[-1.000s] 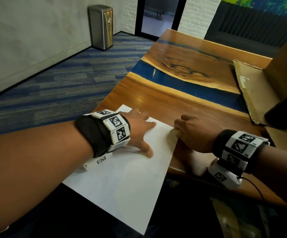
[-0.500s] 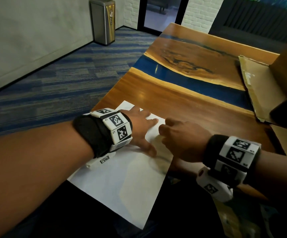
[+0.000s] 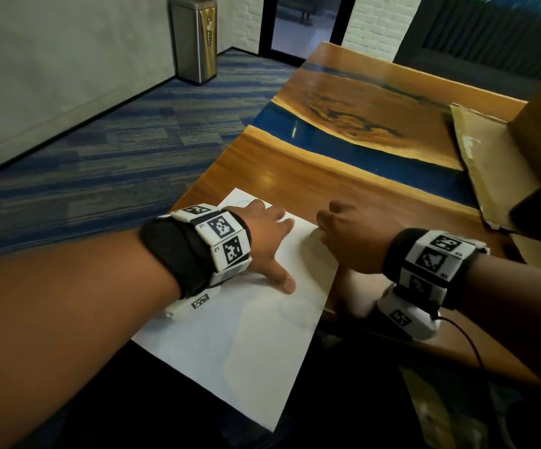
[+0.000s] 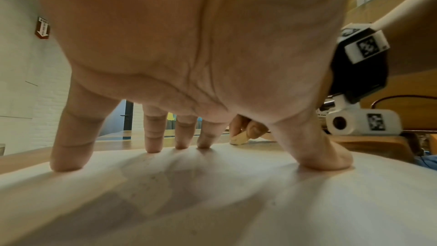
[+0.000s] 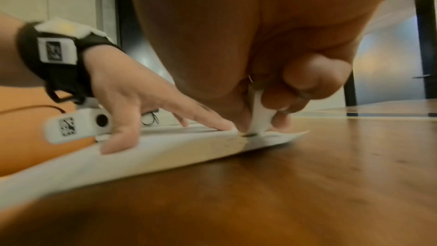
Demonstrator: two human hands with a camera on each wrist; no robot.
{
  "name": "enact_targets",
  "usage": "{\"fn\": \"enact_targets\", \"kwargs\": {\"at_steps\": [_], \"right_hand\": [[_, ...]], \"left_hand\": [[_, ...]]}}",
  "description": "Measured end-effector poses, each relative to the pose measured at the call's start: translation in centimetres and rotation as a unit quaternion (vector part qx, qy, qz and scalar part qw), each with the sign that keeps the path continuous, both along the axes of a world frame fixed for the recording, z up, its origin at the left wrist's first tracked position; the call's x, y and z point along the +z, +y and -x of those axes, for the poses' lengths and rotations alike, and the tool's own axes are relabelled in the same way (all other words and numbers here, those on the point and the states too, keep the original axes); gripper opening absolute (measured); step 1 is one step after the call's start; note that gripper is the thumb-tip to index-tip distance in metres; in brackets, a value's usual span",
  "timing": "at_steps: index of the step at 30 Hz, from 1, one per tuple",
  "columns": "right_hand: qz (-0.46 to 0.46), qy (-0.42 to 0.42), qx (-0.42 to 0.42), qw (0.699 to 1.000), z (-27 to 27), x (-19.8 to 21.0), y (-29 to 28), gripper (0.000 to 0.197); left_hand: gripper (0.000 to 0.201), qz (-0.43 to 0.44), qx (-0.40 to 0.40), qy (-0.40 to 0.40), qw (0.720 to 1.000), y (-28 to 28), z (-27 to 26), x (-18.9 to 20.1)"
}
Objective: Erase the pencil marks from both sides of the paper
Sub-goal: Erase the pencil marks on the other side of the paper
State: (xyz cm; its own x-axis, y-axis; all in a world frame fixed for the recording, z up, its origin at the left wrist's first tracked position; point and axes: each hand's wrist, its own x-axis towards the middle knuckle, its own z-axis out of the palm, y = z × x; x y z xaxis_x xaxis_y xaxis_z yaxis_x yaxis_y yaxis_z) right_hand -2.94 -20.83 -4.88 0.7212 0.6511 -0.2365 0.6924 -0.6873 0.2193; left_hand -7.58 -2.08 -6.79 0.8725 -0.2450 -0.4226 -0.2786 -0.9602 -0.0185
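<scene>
Pressing down with my left hand (image 3: 262, 241), I have its fingers (image 4: 68, 149) spread straight and planted on the paper (image 3: 230, 338), thumb out to the near side, pinning the sheet flat. It lies at the near corner of the tabletop (image 3: 343, 186), with its lower part hanging out past the edge over the dark space below, unsupported. My right hand (image 3: 350, 241) is curled tight, the fingers clamped on a small eraser (image 5: 260, 119), a pale, blunt wedge whose lower end touches the sheet close to its right edge, just beside my left fingertips; a dark smudge shows right at the contact in the right wrist view. I judge the sheet to be very light, thin and limp: it will buckle or crease if rubbed toward an unpinned edge, and it should slide easily on this glossy, lacquered wood with its blue resin band. So the place to hold it is flat under spread fingertips close to the rubbing spot, not by a pinched corner. I would stroke away from the holding hand, and only lightly near the overhang, which I expect to be the part most likely to bend or tear. The eraser looks soft and slightly rounded from wear. Faint grey lines show on the paper near the thumb and at the far corner; what lies on the underside is hidden.
</scene>
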Motion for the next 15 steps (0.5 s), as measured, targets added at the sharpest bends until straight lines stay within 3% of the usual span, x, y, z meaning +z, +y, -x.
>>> {"fn": "enact_targets", "kwargs": {"at_steps": [4,8,13,15], "right_hand": [[0.002,0.048,0.061,0.997,2.6,-0.1,1.0,0.028],[0.006,0.0,-0.007,1.0,-1.0,0.4,0.7,0.027],[0.008,0.052,0.08,0.995,1.9,-0.2,1.5,0.027],[0.003,0.036,0.052,0.998,0.5,0.0,1.5,0.028]], "left_hand": [[0.125,0.019,0.003,-0.013,1.0,0.3,0.1,-0.3],[0.123,0.009,-0.003,-0.008,1.0,0.2,0.0,-0.3],[0.125,0.029,0.004,-0.016,0.999,0.4,0.0,-0.5],[0.125,0.019,0.001,-0.008,1.0,0.4,-0.1,-0.4]]}}
